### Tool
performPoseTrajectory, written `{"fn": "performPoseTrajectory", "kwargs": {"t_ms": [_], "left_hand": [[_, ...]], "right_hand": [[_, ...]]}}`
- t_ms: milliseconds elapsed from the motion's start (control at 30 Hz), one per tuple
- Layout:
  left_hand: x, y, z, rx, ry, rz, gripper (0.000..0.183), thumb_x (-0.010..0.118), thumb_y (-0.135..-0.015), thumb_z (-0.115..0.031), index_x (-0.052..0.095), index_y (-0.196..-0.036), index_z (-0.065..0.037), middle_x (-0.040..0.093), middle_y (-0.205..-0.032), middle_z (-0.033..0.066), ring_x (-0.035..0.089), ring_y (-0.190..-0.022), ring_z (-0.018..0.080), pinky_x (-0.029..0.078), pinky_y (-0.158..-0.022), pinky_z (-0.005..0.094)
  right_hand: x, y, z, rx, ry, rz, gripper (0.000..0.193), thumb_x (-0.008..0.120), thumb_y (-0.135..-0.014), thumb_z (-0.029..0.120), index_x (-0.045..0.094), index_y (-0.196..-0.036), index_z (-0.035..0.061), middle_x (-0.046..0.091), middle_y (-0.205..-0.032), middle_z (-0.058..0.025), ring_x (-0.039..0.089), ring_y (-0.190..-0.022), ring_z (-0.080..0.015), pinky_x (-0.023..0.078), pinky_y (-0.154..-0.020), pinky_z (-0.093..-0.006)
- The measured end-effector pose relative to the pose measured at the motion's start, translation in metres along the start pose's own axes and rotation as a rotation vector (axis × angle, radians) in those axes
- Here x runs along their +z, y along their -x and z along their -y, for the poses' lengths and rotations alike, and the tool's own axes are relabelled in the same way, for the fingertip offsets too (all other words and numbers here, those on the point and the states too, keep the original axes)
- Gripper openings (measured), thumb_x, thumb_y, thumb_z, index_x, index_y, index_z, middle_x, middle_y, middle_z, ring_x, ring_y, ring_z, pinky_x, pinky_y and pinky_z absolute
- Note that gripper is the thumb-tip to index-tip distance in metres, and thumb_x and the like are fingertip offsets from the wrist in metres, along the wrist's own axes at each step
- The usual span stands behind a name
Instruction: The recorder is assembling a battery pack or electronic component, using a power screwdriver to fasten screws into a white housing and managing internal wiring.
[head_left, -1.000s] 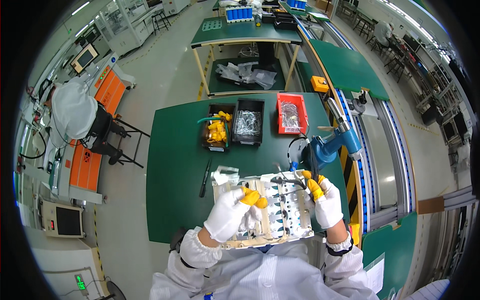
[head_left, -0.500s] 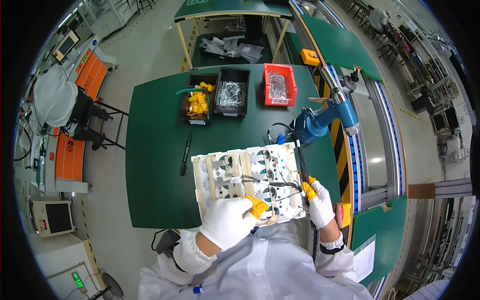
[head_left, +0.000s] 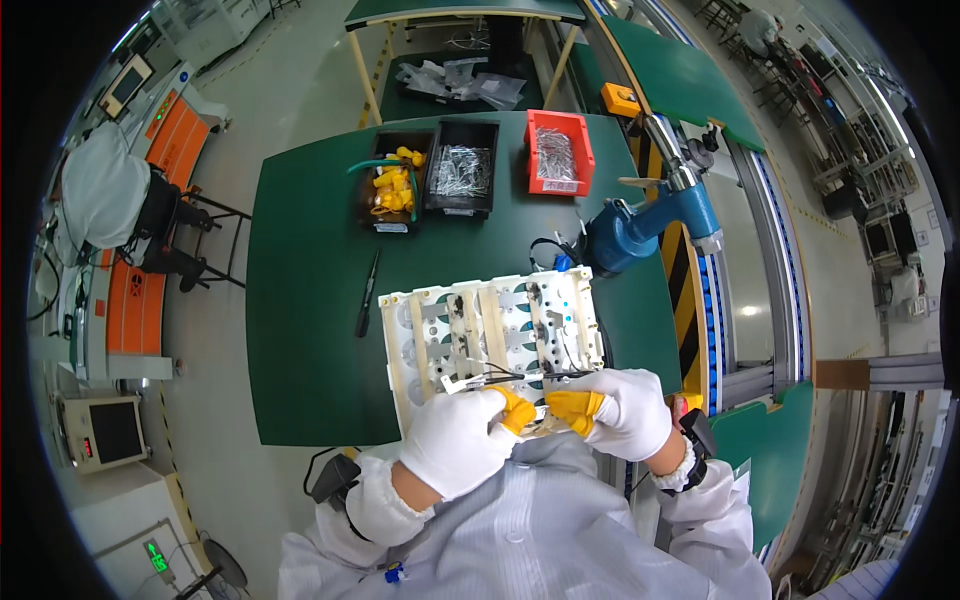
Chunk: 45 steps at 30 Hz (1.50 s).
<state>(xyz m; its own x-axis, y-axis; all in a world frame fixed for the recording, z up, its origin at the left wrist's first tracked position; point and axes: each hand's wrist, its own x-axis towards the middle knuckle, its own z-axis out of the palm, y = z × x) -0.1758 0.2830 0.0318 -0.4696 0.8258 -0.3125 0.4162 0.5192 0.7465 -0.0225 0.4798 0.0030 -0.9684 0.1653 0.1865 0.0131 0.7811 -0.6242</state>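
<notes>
Left grip [head_left: 456,440] and right grip [head_left: 630,412] pinch close together; what they hold, I cannot tell. Beneath and beyond them, the frame [head_left: 490,325] has strips [head_left: 439,350] apparently seated, wires [head_left: 563,375] seemingly unsecured.

white gloves [head_left: 455,445] | fingers [head_left: 573,408] yellow | white pinstriped coat [head_left: 515,535] | gathered cuffs [head_left: 378,502] | black wrist units [head_left: 699,433]
</notes>
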Motion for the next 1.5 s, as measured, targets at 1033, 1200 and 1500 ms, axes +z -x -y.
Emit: {"fn": "performPoseTrajectory", "kwargs": {"t_ms": [1033, 1200, 1500], "left_hand": [[0.002, -0.023, 0.016, 0.151, -0.404, -0.3, 0.068, 0.082, -0.068, -0.046, 0.069, -0.125, -0.012, 0.041, -0.152, 0.0142, 0.027, -0.146, 0.0397, 0.008, -0.123, 0.0581], [0.003, -0.022, 0.011, 0.213, -0.441, -0.337, 0.083, 0.08, -0.068, -0.052, 0.06, -0.138, -0.011, 0.037, -0.156, 0.0165, 0.027, -0.146, 0.0414, 0.013, -0.12, 0.0596], [0.014, -0.02, 0.005, 0.304, -0.583, -0.305, 0.091, 0.081, -0.068, -0.052, 0.055, -0.14, -0.004, 0.042, -0.152, 0.02, 0.033, -0.141, 0.0434, 0.017, -0.118, 0.0595]], "right_hand": [[-0.02, -0.036, 0.009, -0.039, 0.066, 0.341, 0.027, 0.089, -0.071, 0.024, 0.071, -0.087, 0.0122, 0.07, -0.075, -0.0036, 0.068, -0.063, -0.0228, 0.053, -0.06, -0.028], [-0.055, -0.105, 0.033, -0.22, -0.118, -0.039, 0.016, 0.082, -0.076, 0.017, 0.073, -0.087, 0.009, 0.069, -0.08, -0.0056, 0.068, -0.068, -0.0254, 0.052, -0.061, -0.0316], [0.065, -0.336, -0.083, 0.102, 0.814, -0.05, 0.027, 0.067, -0.08, 0.023, 0.077, -0.105, 0.0142, 0.071, -0.112, -0.0075, 0.059, -0.12, -0.0288, 0.023, -0.116, -0.0598]]}}
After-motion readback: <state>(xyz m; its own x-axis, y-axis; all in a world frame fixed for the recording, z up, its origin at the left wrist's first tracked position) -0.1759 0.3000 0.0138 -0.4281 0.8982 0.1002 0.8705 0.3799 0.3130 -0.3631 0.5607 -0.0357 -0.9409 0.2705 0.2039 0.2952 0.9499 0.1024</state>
